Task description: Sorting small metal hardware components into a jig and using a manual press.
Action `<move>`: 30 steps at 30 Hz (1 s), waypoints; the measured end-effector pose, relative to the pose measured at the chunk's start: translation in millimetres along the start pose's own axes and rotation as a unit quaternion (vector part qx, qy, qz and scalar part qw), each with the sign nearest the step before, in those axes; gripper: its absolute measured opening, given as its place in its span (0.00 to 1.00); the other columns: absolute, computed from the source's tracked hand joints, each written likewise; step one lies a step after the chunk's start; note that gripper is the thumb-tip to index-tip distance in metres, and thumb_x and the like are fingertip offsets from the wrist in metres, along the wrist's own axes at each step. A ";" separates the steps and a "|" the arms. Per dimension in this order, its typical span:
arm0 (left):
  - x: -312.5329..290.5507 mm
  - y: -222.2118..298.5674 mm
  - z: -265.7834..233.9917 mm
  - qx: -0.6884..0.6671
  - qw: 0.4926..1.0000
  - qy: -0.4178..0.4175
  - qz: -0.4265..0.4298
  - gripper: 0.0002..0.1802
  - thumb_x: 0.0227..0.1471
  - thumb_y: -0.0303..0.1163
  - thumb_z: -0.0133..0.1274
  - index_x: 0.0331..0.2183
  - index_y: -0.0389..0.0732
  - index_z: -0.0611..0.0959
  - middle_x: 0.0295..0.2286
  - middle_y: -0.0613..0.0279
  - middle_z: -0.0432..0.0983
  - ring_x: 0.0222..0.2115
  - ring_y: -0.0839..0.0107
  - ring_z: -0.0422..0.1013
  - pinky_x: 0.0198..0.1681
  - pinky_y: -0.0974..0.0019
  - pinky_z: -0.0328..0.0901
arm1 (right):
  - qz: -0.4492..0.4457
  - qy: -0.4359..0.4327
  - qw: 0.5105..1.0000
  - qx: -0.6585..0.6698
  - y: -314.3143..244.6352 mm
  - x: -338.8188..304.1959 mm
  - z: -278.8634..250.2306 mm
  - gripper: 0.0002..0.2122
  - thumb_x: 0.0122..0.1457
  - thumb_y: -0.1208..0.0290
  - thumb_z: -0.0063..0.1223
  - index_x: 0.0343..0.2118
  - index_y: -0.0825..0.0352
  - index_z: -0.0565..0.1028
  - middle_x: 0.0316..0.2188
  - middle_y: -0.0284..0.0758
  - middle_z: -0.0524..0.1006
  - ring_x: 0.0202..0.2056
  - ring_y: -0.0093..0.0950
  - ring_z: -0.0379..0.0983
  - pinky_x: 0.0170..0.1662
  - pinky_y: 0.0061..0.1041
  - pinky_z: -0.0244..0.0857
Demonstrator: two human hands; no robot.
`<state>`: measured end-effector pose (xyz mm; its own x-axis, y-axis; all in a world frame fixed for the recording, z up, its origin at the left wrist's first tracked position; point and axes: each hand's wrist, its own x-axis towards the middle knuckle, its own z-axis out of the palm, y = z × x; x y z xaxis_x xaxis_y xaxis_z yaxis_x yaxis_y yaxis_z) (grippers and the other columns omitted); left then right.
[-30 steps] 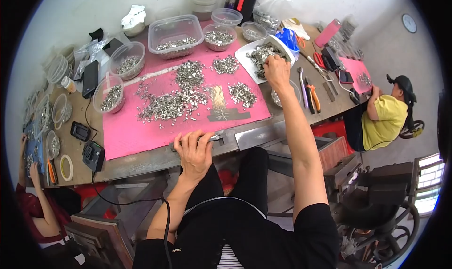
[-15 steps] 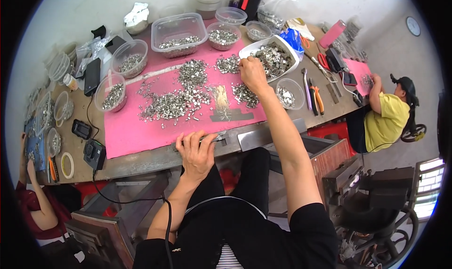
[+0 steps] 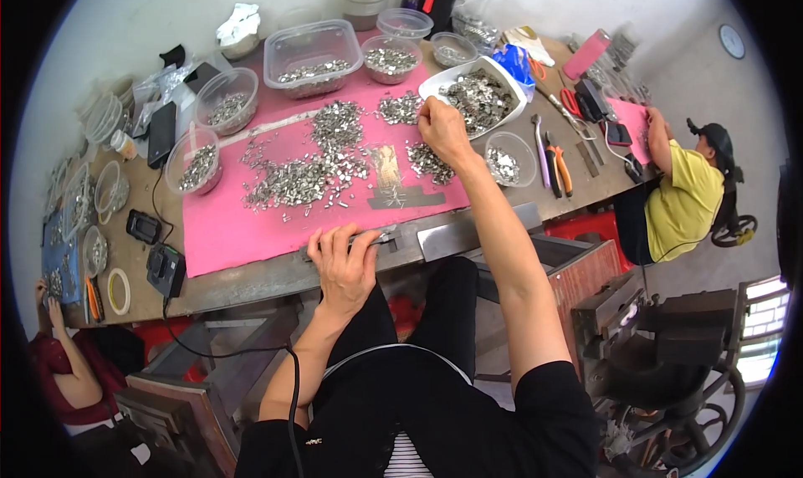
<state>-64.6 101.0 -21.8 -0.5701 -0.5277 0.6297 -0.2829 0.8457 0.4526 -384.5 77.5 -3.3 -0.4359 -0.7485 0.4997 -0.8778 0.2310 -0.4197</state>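
While the left hand [image 3: 341, 265] is lying curled over a small metal tool [image 3: 378, 239] at the near edge of the workbench [image 3: 251, 281], fingers wrapped loosely around it, the right hand [image 3: 441, 127] is reaching out to the near rim of the white tray [image 3: 435, 83] heaped with small metal pieces [image 3: 477, 97]. Its fingertips are pinched narrow at that rim; whether they are holding a piece I cannot tell. Working well here likely means drawing only a few pieces at a time, low over the pink mat [image 3: 226, 227], so none are spilling. The near part of the mat is lying bare, giving room; farther out, loose piles are crowding it. 2 pliers [image 3: 556, 164] and a round clear bowl [image 3: 510, 156] are sitting just right of the wrist, limiting sideways sweep.
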 end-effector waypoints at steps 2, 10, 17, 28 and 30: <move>7.1 3.9 -10.2 -0.003 1.000 -0.017 -0.014 0.17 0.47 0.27 0.64 0.42 0.46 0.84 0.41 0.62 0.74 0.46 0.60 0.70 0.61 0.45 0.51 | -0.008 0.005 1.000 0.002 1.7 1.4 1.6 0.05 0.54 0.77 0.56 0.33 0.70 0.75 0.28 0.47 0.79 0.32 0.46 0.78 0.38 0.41 0.71; 117.2 -39.9 -3.3 -0.050 0.996 0.003 -0.067 0.10 0.54 0.34 0.59 0.40 0.47 0.85 0.37 0.63 0.78 0.42 0.62 0.72 0.59 0.49 0.51 | -0.030 0.044 0.996 0.076 -13.9 -16.3 -10.0 0.05 0.56 0.79 0.59 0.35 0.72 0.78 0.29 0.44 0.79 0.30 0.36 0.78 0.36 0.33 0.71; 151.6 -99.4 65.3 0.044 0.996 -0.074 -0.007 0.10 0.51 0.36 0.62 0.37 0.46 0.86 0.35 0.58 0.75 0.44 0.58 0.71 0.52 0.48 0.54 | 0.036 -0.040 0.978 0.201 -90.4 -103.2 -59.8 0.03 0.59 0.80 0.57 0.36 0.71 0.78 0.30 0.42 0.77 0.31 0.35 0.77 0.35 0.30 0.69; 150.0 -93.6 59.1 -0.133 0.990 -0.052 0.010 0.05 0.55 0.27 0.56 0.34 0.37 0.80 0.28 0.54 0.80 0.31 0.55 0.76 0.40 0.55 0.68 | -0.056 -0.018 0.976 0.211 -127.2 -152.1 -42.5 0.07 0.53 0.84 0.61 0.35 0.70 0.78 0.35 0.39 0.77 0.37 0.37 0.73 0.41 0.32 0.68; 147.6 -93.9 57.5 -0.122 0.991 -0.052 0.022 0.05 0.55 0.25 0.55 0.34 0.34 0.79 0.28 0.51 0.79 0.32 0.53 0.76 0.37 0.56 0.70 | -0.074 -0.008 0.981 0.181 -128.1 -152.5 -41.2 0.07 0.53 0.85 0.61 0.34 0.70 0.79 0.35 0.38 0.78 0.37 0.36 0.73 0.41 0.31 0.68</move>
<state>-166.5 -51.8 -7.6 -0.6574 -0.4691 0.5897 -0.0682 0.8164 0.5734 -213.7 187.8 5.4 -0.3038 -0.7670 0.5652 -0.8020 -0.1144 -0.5863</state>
